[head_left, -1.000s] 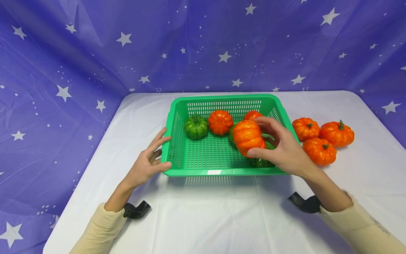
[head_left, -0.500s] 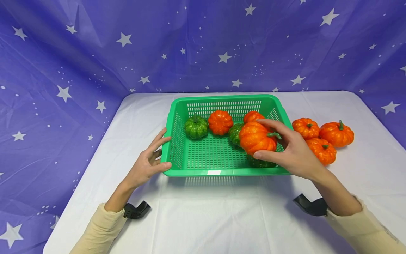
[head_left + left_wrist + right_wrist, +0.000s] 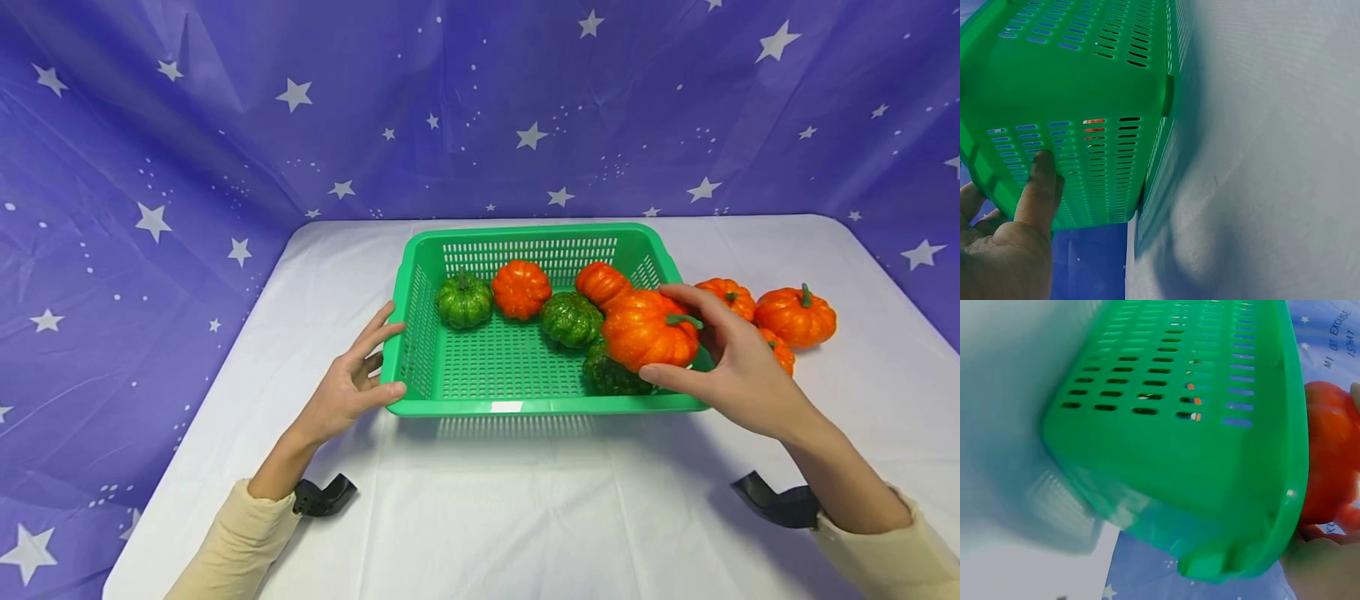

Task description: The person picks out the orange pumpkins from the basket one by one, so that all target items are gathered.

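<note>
My right hand (image 3: 738, 367) grips an orange pumpkin (image 3: 649, 330) and holds it above the right front corner of the green basket (image 3: 525, 407); in the right wrist view the same pumpkin (image 3: 1330, 462) shows past the basket's rim (image 3: 1254, 506). Inside the basket lie a green pumpkin (image 3: 465, 300), an orange one (image 3: 521, 288), another green one (image 3: 572, 319), an orange one (image 3: 602, 282) at the back right and a dark green one (image 3: 609, 377) under the held pumpkin. My left hand (image 3: 351, 383) holds the basket's left front corner, thumb on the rim, fingers (image 3: 1038, 190) against its outer wall (image 3: 1079, 75).
Three orange pumpkins (image 3: 797, 315) lie on the white tablecloth (image 3: 525, 508) right of the basket, two partly hidden by my right hand. A purple starred backdrop (image 3: 225, 125) closes the back and the left side.
My right hand has carried the orange pumpkin rightward from over the basket's middle to its right front corner, uncovering the green pumpkin behind it. The left hand has stayed put.
</note>
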The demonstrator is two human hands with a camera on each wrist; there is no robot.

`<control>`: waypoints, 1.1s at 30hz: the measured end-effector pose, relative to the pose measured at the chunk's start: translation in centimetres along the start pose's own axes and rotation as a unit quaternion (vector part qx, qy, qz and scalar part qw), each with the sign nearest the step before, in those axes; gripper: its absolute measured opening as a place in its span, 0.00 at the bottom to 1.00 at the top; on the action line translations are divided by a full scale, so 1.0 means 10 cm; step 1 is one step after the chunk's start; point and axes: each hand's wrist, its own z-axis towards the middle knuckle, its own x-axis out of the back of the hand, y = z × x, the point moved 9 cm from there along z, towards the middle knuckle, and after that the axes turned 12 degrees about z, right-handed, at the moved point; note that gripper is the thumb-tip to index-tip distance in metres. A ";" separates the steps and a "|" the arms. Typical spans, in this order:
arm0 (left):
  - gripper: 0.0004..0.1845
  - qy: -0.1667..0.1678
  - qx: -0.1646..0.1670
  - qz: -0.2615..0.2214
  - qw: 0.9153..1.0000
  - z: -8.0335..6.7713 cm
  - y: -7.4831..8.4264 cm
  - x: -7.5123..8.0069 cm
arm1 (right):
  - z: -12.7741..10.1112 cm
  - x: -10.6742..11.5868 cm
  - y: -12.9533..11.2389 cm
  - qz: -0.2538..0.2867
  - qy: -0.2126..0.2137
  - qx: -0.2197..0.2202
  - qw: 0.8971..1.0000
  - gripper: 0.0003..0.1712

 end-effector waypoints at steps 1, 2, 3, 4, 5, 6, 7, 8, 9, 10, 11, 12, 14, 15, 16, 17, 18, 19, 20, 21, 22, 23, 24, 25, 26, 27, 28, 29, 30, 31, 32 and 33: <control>0.36 0.001 0.000 0.002 1.000 0.00 0.00 0.00 | -0.02 0.02 0.01 0.002 0.001 0.001 1.000 0.44; 0.36 0.001 0.000 0.003 1.000 0.00 -0.01 0.01 | -0.04 0.04 0.02 0.002 0.004 0.002 1.000 0.44; 0.36 0.001 0.001 0.002 1.000 0.00 -0.01 0.01 | -0.07 0.06 0.03 0.002 0.008 0.003 1.000 0.45; 0.36 0.001 0.000 0.000 1.000 0.00 -0.01 0.01 | -0.09 0.08 0.03 0.001 0.012 0.005 1.000 0.45; 0.36 0.001 0.000 -0.001 1.000 0.00 -0.01 0.00 | -0.12 0.12 0.03 0.002 0.016 0.006 1.000 0.45; 0.37 0.001 0.001 -0.001 1.000 0.00 -0.01 0.00 | -0.14 0.15 0.03 0.005 0.019 0.009 1.000 0.46; 0.36 0.000 0.001 -0.002 1.000 0.00 -0.01 0.00 | -0.17 0.19 0.04 0.005 0.024 0.009 1.000 0.46; 0.36 0.000 0.002 -0.001 1.000 0.00 -0.01 0.00 | -0.20 0.22 0.04 0.008 0.029 0.013 0.999 0.47; 0.36 0.000 0.002 0.001 1.000 0.00 -0.01 0.00 | -0.22 0.26 0.04 0.021 0.034 0.016 0.999 0.48; 0.36 0.000 0.002 0.002 1.000 0.00 -0.01 0.00 | -0.24 0.31 0.04 0.035 0.039 0.020 0.998 0.48; 0.36 0.000 0.003 0.003 1.000 0.00 -0.01 0.00 | -0.26 0.36 0.04 0.053 0.045 0.027 0.997 0.49; 0.36 0.000 0.003 0.003 1.000 0.00 -0.01 0.00 | -0.29 0.41 0.04 0.064 0.052 0.034 0.996 0.49; 0.36 0.001 0.002 0.003 1.000 0.00 0.00 0.00 | -0.33 0.52 0.05 0.101 0.065 0.050 0.991 0.50; 0.36 0.001 0.002 0.003 1.000 0.00 0.00 0.00 | -0.35 0.57 0.06 0.101 0.074 0.052 0.991 0.49; 0.36 0.001 0.002 0.003 1.000 0.00 -0.01 0.00 | -0.37 0.63 0.08 0.102 0.083 0.057 0.990 0.49; 0.36 0.002 0.001 0.003 1.000 0.00 -0.01 0.01 | -0.39 0.69 0.09 0.101 0.093 0.057 0.989 0.49; 0.36 0.002 0.001 0.003 1.000 0.00 -0.01 0.01 | -0.41 0.75 0.11 0.083 0.103 0.054 0.990 0.49; 0.36 0.002 0.000 0.003 1.000 0.00 -0.01 0.01 | -0.43 0.81 0.14 0.067 0.114 0.048 0.990 0.49; 0.36 0.002 -0.001 0.003 1.000 0.00 -0.01 0.01 | -0.46 0.88 0.17 0.041 0.125 0.038 0.991 0.49; 0.36 0.003 -0.001 0.003 1.000 0.00 -0.01 0.01 | -0.48 0.93 0.21 0.012 0.137 0.026 0.990 0.49; 0.36 0.002 -0.001 0.002 1.000 0.00 -0.01 0.01 | -0.50 0.99 0.25 0.001 0.148 0.018 0.989 0.49; 0.36 0.002 -0.002 0.001 1.000 0.00 0.00 0.01 | -0.52 1.05 0.29 -0.019 0.160 0.005 0.987 0.49; 0.36 0.002 -0.003 -0.001 1.000 0.01 0.00 0.01 | -0.54 1.10 0.33 -0.042 0.170 -0.008 0.984 0.49; 0.36 0.002 -0.002 -0.002 1.000 0.00 0.00 0.01 | -0.56 1.15 0.38 -0.053 0.181 -0.020 0.982 0.49; 0.36 0.003 -0.003 -0.002 1.000 0.00 0.00 0.01 | -0.58 1.20 0.42 -0.056 0.191 -0.028 0.980 0.48; 0.36 0.003 -0.003 -0.002 1.000 0.00 0.00 0.01 | -0.60 1.24 0.46 -0.057 0.199 -0.033 0.978 0.48; 0.36 0.003 -0.003 -0.003 1.000 0.00 0.00 0.01 | -0.61 1.27 0.50 -0.059 0.207 -0.039 0.976 0.48; 0.36 0.004 -0.002 -0.002 1.000 0.00 0.00 0.01 | -0.63 1.31 0.54 -0.063 0.213 -0.045 0.974 0.47; 0.36 0.004 -0.002 -0.001 1.000 0.00 0.00 0.01 | -0.64 1.34 0.57 -0.063 0.217 -0.047 0.973 0.47; 0.36 0.004 -0.001 0.000 1.000 0.00 0.01 0.01 | -0.66 1.37 0.61 -0.061 0.223 -0.052 0.971 0.47; 0.36 0.004 0.000 -0.001 1.000 0.00 0.01 0.01 | -0.68 1.40 0.64 -0.058 0.229 -0.057 0.970 0.47; 0.36 0.003 0.000 -0.002 1.000 0.00 0.01 0.01 | -0.70 1.44 0.68 -0.062 0.235 -0.067 0.968 0.46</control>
